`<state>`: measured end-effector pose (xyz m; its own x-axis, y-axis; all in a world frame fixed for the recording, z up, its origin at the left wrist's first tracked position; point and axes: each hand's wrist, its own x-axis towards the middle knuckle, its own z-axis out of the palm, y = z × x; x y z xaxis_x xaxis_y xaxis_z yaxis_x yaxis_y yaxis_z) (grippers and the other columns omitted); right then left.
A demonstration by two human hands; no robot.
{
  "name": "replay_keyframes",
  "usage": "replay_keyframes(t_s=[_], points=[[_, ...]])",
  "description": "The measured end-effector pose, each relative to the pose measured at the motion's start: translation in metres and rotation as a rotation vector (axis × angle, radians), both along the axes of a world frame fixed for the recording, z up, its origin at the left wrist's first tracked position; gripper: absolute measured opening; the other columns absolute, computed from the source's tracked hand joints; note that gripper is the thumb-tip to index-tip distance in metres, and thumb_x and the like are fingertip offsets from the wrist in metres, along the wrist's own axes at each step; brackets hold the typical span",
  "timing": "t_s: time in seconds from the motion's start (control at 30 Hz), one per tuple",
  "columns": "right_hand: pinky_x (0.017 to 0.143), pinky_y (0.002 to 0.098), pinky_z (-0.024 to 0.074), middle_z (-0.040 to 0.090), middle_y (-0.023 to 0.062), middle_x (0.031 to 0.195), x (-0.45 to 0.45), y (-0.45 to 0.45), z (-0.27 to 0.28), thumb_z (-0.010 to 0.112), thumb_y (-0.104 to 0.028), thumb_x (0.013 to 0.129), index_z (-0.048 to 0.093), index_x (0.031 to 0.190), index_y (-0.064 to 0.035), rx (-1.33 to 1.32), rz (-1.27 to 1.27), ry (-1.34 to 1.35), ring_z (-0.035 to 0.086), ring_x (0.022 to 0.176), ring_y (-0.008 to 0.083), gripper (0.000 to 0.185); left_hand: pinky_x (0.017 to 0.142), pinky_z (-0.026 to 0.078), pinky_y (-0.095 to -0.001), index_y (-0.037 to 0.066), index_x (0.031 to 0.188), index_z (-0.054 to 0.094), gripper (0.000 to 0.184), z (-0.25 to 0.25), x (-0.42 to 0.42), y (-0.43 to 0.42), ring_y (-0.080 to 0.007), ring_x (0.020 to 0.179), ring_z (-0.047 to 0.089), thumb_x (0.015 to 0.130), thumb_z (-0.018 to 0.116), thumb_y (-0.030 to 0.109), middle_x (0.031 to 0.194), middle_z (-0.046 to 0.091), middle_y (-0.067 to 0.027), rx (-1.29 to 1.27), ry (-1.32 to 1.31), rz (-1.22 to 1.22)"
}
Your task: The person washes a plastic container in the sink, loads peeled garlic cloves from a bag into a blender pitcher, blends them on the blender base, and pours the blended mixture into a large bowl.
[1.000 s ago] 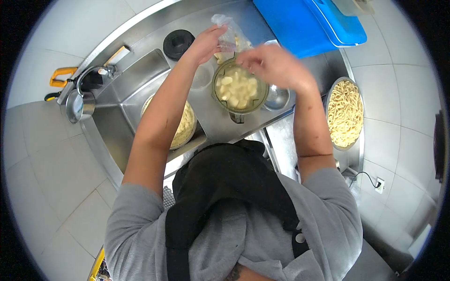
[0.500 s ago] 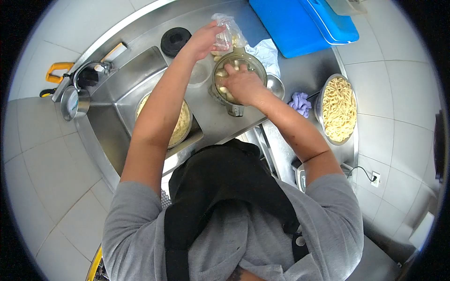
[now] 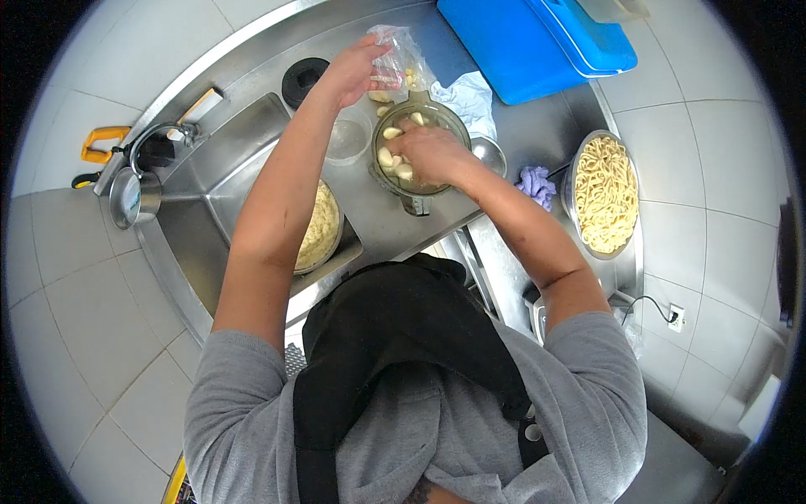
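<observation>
My left hand (image 3: 357, 71) grips the edge of a clear plastic bag (image 3: 405, 52), which has some pale pieces in its lower part. Just below the bag stands a jug-like container (image 3: 460, 126) with a handle, filled with cloudy liquid. Peeled garlic cloves (image 3: 390, 160) float in it. My right hand (image 3: 432, 155) is dipped into the container among the cloves. Its fingertips are hidden by the liquid, so whether they hold a clove does not show. A few more cloves (image 3: 379, 97) lie on the steel counter beside the bag.
A sink (image 3: 189, 244) on the left holds a bowl of pale grated food (image 3: 321, 231). Around the container are a round clear lid (image 3: 346, 139), a black ring-shaped piece (image 3: 302, 80), a metal bowl (image 3: 489, 157) and a purple cloth (image 3: 536, 186). Noodles (image 3: 604, 197) fill a bowl at right.
My right hand has shifted slightly within the container, and more cloves show at the surface. My left hand still holds the bag. The whole view has shifted a little.
</observation>
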<state>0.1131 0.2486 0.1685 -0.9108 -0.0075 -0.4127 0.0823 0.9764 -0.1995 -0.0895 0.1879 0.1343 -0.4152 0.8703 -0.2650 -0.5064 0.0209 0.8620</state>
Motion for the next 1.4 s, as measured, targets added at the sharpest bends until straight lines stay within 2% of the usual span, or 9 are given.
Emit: replay_keyframes(t_s=[0.27,0.33,0.47,0.63,0.93,1.07,1.13,1.33,1.4], points=[[0.090,0.0447,0.0543,0.059,0.0122,0.127,0.005,0.021,0.024,0.085,-0.007,0.060,0.069,0.113,-0.0191,-0.213,-0.011,0.096,0.063,0.114,0.0361,0.056,0.087,0.060,-0.0468,0.002,0.154,0.028,0.060,-0.010,0.000,0.003,-0.0318,0.105,0.063,0.103,0.055,0.019,0.139,0.049,-0.0110,0.006,-0.033,0.030],[0.088,0.0450,0.0510,0.059,0.0078,0.111,0.004,0.031,0.034,0.084,-0.006,0.058,0.064,0.104,-0.0125,-0.320,0.030,0.158,0.062,0.106,0.0346,0.051,0.087,0.060,-0.0463,0.002,0.153,0.030,0.058,-0.009,0.002,0.003,-0.0311,0.105,0.063,0.103,0.055,0.019,0.139,0.050,-0.0108,-0.002,-0.032,0.022],[0.086,0.0442,0.0507,0.061,0.0096,0.109,0.002,0.042,0.062,0.083,-0.005,0.057,0.064,0.101,-0.0131,-0.462,0.009,0.159,0.062,0.106,0.0366,0.048,0.093,0.057,-0.0441,0.009,0.140,0.046,0.038,-0.006,0.007,0.004,-0.0252,0.101,0.065,0.104,0.054,0.021,0.126,0.058,-0.0067,0.012,-0.032,-0.009],[0.085,0.0346,0.0498,0.061,0.0033,0.100,-0.013,0.076,0.085,0.079,-0.008,0.065,0.065,0.102,-0.0108,-0.617,0.023,0.272,0.061,0.094,0.0208,0.040,0.085,0.060,-0.0418,0.007,0.146,0.044,0.043,-0.007,0.007,0.003,-0.0253,0.096,0.066,0.105,0.049,0.020,0.133,0.055,-0.0097,-0.024,0.029,-0.050],[0.066,0.0313,0.0582,0.066,0.0055,0.105,-0.104,0.137,-0.035,0.076,-0.016,0.082,0.062,0.122,-0.0109,-0.777,-0.410,-0.044,0.065,0.094,0.0152,0.043,0.072,0.059,-0.0331,0.014,0.150,0.044,0.046,-0.006,0.011,0.004,-0.0169,0.093,0.066,0.106,0.048,0.023,0.123,0.062,-0.0063,-0.049,0.084,-0.008],[0.078,0.0351,0.0598,0.070,0.0103,0.116,-0.127,0.140,-0.113,0.076,-0.027,0.084,0.064,0.131,-0.0144,-0.861,-0.531,0.023,0.069,0.100,0.0234,0.050,0.074,0.059,-0.0348,0.016,0.151,0.044,0.046,-0.008,0.010,0.006,-0.0172,0.096,0.064,0.106,0.048,0.026,0.128,0.060,-0.0052,-0.071,0.130,0.008],[0.087,0.0446,0.0568,0.069,0.0175,0.118,-0.129,0.145,-0.130,0.061,-0.027,0.096,0.057,0.140,-0.0114,-0.163,-0.159,0.363,0.067,0.108,0.0357,0.047,0.075,0.059,-0.0358,0.016,0.151,0.044,0.046,-0.007,0.012,0.005,-0.0177,0.097,0.064,0.106,0.048,0.027,0.130,0.059,-0.0048,-0.063,0.134,0.012],[0.090,0.0433,0.0537,0.073,0.0186,0.103,-0.038,0.090,0.068,0.058,-0.013,0.091,0.072,0.116,-0.0072,-0.292,-0.134,0.361,0.070,0.099,0.0377,0.029,0.078,0.059,-0.0358,0.017,0.153,0.041,0.049,-0.004,0.011,0.004,-0.0169,0.096,0.064,0.106,0.050,0.028,0.141,0.053,-0.0026,-0.026,0.093,0.070],[0.089,0.0433,0.0551,0.073,0.0164,0.102,-0.010,0.053,0.077,0.063,-0.007,0.085,0.071,0.118,-0.0088,-0.274,0.005,0.207,0.069,0.104,0.0327,0.034,0.080,0.060,-0.0366,0.016,0.152,0.042,0.049,-0.008,0.012,0.005,-0.0185,0.095,0.064,0.105,0.052,0.027,0.141,0.051,-0.0040,-0.076,0.043,0.087]])
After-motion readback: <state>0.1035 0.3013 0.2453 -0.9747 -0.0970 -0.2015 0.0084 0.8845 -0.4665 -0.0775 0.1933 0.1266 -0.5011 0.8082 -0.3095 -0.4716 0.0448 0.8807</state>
